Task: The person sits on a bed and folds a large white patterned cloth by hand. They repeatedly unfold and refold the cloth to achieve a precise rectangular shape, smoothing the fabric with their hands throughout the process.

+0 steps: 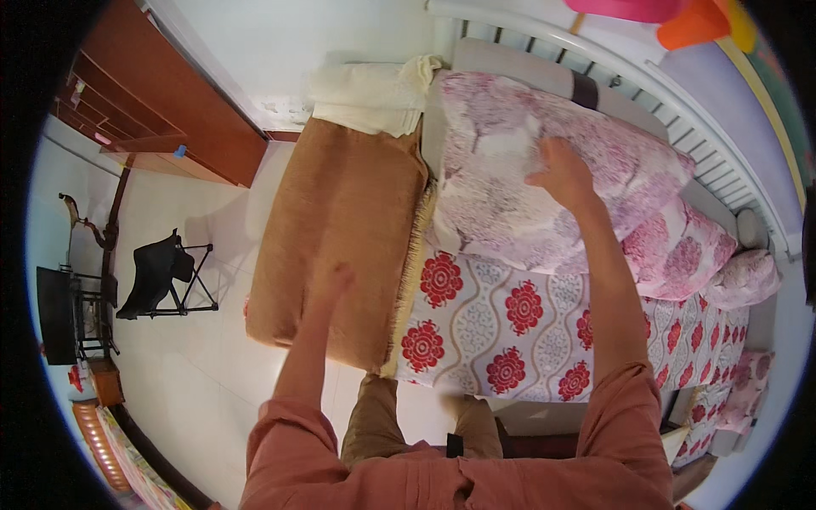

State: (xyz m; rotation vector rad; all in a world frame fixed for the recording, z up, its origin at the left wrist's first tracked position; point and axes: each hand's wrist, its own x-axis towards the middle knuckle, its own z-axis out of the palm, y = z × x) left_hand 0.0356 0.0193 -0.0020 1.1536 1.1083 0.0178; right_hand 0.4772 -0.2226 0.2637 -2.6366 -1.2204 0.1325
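My right hand [564,174] is over a large white cushion [501,195] with a pink and purple flower print, its thumb and fingers apart and nothing held. The cushion lies on a seat spread with a white cover [476,323] patterned in red flowers and wavy lines. Above a brown blanket [357,204], draped over the left end of the seat, is my left hand [342,277]; its fingers are smeared and I cannot make out their pose. A yellowish fringe [408,289] runs along the blanket's right edge.
A folded cream cloth [367,93] rests at the blanket's far end. More printed cushions [680,251] lie to the right, beside a white railing [671,110]. On the left are a black folding chair [157,272] and a brown wooden cabinet [170,93].
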